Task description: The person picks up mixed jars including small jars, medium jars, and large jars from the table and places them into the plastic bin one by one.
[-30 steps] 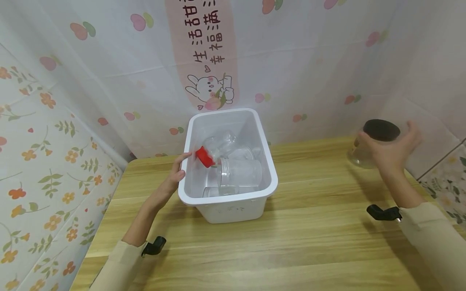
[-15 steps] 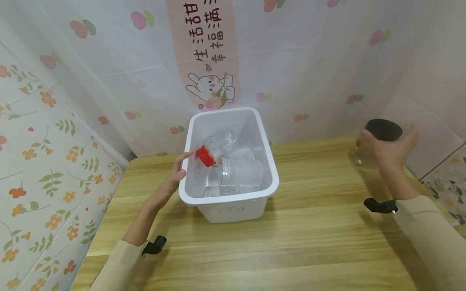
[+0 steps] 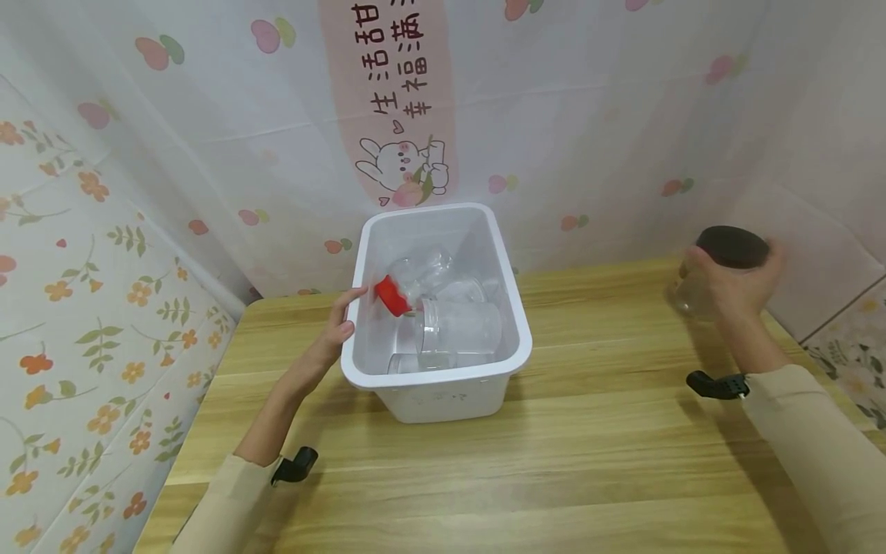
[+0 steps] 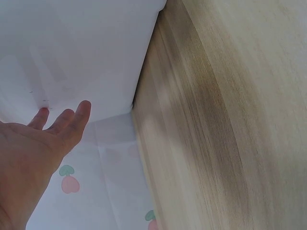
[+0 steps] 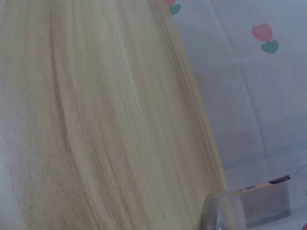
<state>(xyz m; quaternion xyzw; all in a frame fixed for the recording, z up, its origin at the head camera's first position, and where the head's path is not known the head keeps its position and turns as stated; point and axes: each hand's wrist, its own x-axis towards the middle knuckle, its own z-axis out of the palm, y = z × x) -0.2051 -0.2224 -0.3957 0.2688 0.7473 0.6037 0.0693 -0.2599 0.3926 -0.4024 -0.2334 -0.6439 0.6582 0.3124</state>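
Observation:
In the head view, a white plastic tub (image 3: 436, 400) stands on the table. My left hand (image 3: 321, 350) rests on its left rim. The left wrist view shows the fingers (image 4: 81, 115) of that hand extended, their tips at the tub's outer wall. Inside lie several clear plastic jars (image 3: 462, 329) and a red cap (image 3: 392, 295). At the far right, my right hand (image 3: 744, 296) holds a clear jar (image 3: 688, 296) with a black lid (image 3: 732, 246), thumb and fingers around its upper part. The right wrist view catches only part of this jar (image 5: 254, 206).
The wooden table (image 3: 588, 462) runs back to a white patterned curtain (image 3: 588, 138). A flowered wall covering (image 3: 90, 331) borders the left side. Black wrist cameras stick out from the left sleeve (image 3: 294, 465) and the right sleeve (image 3: 716, 385).
The fingers of my right hand, spread wide around the black-lidded jar before, have closed in on it. The left hand stays at the tub's rim.

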